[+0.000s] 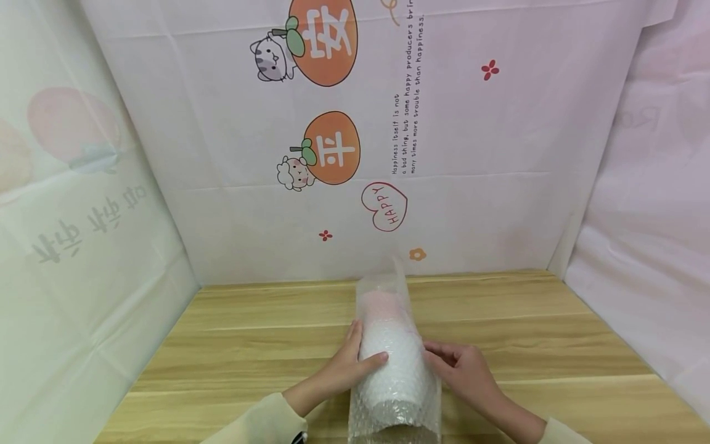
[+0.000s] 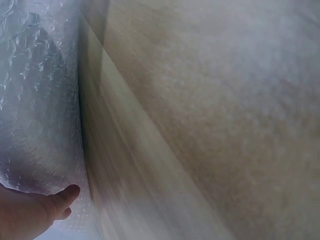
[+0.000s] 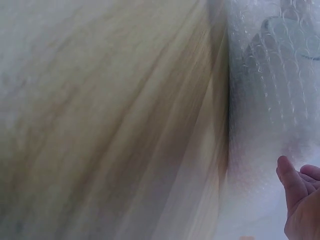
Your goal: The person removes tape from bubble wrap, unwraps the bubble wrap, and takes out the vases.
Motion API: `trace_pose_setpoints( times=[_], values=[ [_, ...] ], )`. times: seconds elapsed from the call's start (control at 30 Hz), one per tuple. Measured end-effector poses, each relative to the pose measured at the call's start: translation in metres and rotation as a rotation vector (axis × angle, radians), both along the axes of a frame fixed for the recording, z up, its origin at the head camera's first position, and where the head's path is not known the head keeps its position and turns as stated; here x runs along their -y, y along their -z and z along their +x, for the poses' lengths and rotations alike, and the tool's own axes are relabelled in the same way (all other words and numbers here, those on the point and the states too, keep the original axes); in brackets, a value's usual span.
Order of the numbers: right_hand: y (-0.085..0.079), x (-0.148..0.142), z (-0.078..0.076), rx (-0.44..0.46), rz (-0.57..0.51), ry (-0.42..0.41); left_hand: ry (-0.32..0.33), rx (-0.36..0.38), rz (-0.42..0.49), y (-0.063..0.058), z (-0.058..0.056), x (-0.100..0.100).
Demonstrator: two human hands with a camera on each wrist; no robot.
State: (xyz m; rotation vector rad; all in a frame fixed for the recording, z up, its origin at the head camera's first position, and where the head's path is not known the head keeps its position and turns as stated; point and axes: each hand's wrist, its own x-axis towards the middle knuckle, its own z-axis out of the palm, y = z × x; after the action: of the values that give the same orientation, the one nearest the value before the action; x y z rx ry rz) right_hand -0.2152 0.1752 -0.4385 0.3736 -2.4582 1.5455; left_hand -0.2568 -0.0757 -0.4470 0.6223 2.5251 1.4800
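Observation:
A long bundle in clear bubble wrap (image 1: 391, 364) lies lengthwise on the table in the head view. Through the film shows a rounded white thing, pinkish at its far end; its kind is blurred by the wrap. My left hand (image 1: 355, 365) holds the bundle's left side, thumb over the top and fingers along the side. At the right edge, my right hand (image 1: 463, 370) pinches the wrap with bent fingers. Both wrist views show the bubble wrap (image 2: 40, 100) close up, with part of the left hand (image 2: 35, 212) and of the right hand (image 3: 302, 200) against it.
The wood-grain table (image 1: 266, 333) extends to both sides of the bundle. A white printed cloth (image 1: 444, 135) hangs behind it, with more cloth on the left (image 1: 72, 246) and right (image 1: 638, 259). The wrap's loose near end reaches the bottom of the head view.

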Motion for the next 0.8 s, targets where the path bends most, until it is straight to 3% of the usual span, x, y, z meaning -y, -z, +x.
trace_pose_setpoints(
  times=[0.5,0.8],
  values=[
    [-0.002,-0.003,0.002,0.028,-0.059,-0.037,0.002,0.004,0.002,0.0,0.0,0.001],
    [-0.013,-0.001,-0.002,0.064,-0.031,0.066,0.002,0.005,0.005,-0.002,0.001,0.0]
  ],
)
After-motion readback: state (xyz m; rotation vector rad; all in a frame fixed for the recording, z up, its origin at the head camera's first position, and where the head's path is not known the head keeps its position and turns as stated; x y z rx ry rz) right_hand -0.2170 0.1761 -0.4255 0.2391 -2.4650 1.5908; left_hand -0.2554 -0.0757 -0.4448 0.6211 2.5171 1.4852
